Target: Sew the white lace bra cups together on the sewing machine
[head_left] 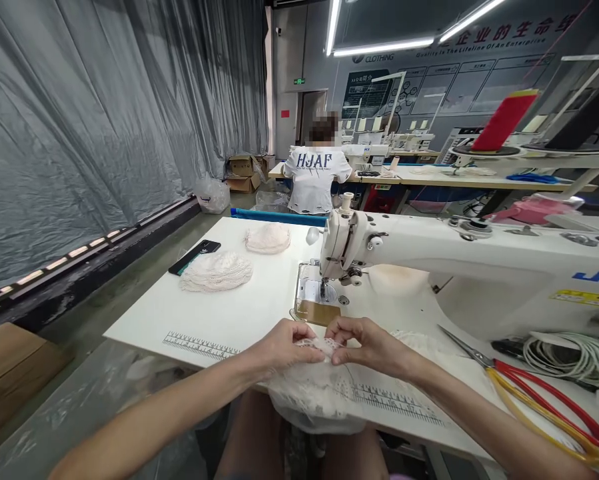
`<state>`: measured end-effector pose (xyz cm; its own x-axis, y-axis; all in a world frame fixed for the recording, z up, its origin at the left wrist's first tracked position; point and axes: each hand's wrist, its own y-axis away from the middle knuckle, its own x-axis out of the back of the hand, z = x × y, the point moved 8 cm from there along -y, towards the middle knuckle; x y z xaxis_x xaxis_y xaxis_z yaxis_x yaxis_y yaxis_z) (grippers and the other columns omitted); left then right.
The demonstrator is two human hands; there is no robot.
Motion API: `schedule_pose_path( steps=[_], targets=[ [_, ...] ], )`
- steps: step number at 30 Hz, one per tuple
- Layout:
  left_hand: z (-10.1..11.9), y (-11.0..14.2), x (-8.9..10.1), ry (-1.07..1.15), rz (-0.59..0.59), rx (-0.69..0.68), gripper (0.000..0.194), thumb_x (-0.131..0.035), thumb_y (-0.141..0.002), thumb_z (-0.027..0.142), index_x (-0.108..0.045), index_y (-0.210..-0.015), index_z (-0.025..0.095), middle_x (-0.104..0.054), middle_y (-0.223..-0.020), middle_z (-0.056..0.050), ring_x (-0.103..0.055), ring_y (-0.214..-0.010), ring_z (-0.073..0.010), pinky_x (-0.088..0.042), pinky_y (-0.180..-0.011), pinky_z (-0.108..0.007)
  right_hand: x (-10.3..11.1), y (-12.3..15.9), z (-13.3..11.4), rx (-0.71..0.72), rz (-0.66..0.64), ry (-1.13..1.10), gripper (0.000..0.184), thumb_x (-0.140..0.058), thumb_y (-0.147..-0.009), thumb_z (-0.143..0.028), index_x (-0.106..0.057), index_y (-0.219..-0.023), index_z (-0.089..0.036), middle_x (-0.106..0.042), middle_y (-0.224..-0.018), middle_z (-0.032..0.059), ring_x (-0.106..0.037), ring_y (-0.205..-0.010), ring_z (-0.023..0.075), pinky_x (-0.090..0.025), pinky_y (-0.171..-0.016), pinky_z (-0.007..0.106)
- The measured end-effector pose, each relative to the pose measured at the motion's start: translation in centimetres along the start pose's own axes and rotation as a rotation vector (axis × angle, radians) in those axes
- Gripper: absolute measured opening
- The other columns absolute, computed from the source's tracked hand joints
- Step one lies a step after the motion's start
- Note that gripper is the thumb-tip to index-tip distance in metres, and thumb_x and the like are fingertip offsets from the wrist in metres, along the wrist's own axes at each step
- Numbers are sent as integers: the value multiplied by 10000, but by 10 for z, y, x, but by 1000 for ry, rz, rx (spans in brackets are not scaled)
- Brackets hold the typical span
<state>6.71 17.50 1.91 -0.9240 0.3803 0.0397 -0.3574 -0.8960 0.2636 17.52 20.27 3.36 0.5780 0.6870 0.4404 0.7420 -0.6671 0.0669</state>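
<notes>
Between my two hands is a piece of white lace fabric (314, 390), its lower part draping over the table's front edge. My left hand (288, 343) pinches its upper edge with thumb and fingers. Close beside it, my right hand (364, 343) grips the same edge, fingertips pressed together. Both hands are just in front of the sewing machine (344, 247), whose needle and presser foot stand above the metal plate (312, 290). More white lace (414, 343) lies partly hidden behind my right forearm.
Scissors (494, 363) and a coiled pale cord (564, 357) lie at right. On the left of the table (144, 313) are two lace piles (216, 272) and a phone (196, 255). Ahead, a person in a white shirt (314, 177) sits facing away. A cardboard box (16, 373) stands lower left.
</notes>
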Motion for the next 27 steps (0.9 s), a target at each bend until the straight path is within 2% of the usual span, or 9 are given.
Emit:
schedule_pose_path(
  steps=[6,9,12,16,19,21,23,25,27],
  targets=[
    [-13,2,3,66,16,92,358,-787,-503,336,-621,-712,97,-560,-666,4,-503,-644,-129,-386,-608,-249,8,12,20,-73,-155,54,344,-674,-730,-461,-616,-886,-161,-574,-733,-1,-527,-680,143,-398,-597,248],
    [-16,3,1,57,-34,126,374,-791,-503,356,-636,-725,99,-564,-654,3,-522,-657,-141,-393,-616,-257,26,18,37,-134,-199,36,342,-594,-791,-479,-622,-850,-144,-574,-661,3,-525,-599,129,-396,-543,243],
    [-15,5,0,44,-85,134,382,-787,-527,381,-646,-744,100,-561,-654,4,-521,-664,-140,-393,-627,-256,49,27,55,-237,-230,79,352,-571,-798,-492,-594,-708,-152,-526,-531,-22,-425,-437,81,-328,-433,217],
    [-14,10,0,28,-148,130,360,-749,-603,416,-643,-745,103,-532,-642,14,-501,-659,-125,-385,-636,-245,84,40,62,-233,-88,244,353,-531,-818,-469,-589,-639,-170,-549,-536,3,-491,-469,101,-361,-457,228],
    [-15,13,0,29,-159,121,343,-718,-653,417,-640,-756,99,-516,-641,17,-477,-646,-110,-372,-627,-230,94,53,53,-193,92,378,308,-549,-810,-440,-622,-662,-180,-586,-624,41,-546,-576,141,-381,-530,261],
    [-17,17,-3,35,-165,135,331,-709,-669,406,-637,-767,98,-522,-653,14,-471,-644,-106,-362,-616,-220,83,62,39,-168,211,446,300,-515,-835,-454,-633,-755,-190,-618,-758,81,-575,-675,182,-402,-580,289],
    [-20,22,-9,33,-182,149,315,-698,-684,397,-635,-779,103,-528,-660,12,-464,-637,-103,-353,-601,-212,56,68,17,-99,278,492,304,-534,-827,-492,-627,-907,-214,-631,-932,98,-590,-803,232,-439,-650,318],
    [-21,29,-15,12,-203,143,291,-677,-708,385,-634,-786,108,-522,-650,16,-449,-617,-97,-341,-580,-205,12,67,-1,-47,171,430,427,-613,-772,-514,-562,-1109,-257,-624,-1019,78,-590,-837,234,-465,-692,323],
    [-20,38,-18,-44,-203,109,256,-653,-736,361,-633,-779,110,-508,-634,21,-431,-602,-90,-326,-563,-198,-23,65,-15,-8,110,342,421,-608,-784,-501,-539,-1122,-262,-604,-1051,59,-566,-893,226,-455,-750,314]
  ],
)
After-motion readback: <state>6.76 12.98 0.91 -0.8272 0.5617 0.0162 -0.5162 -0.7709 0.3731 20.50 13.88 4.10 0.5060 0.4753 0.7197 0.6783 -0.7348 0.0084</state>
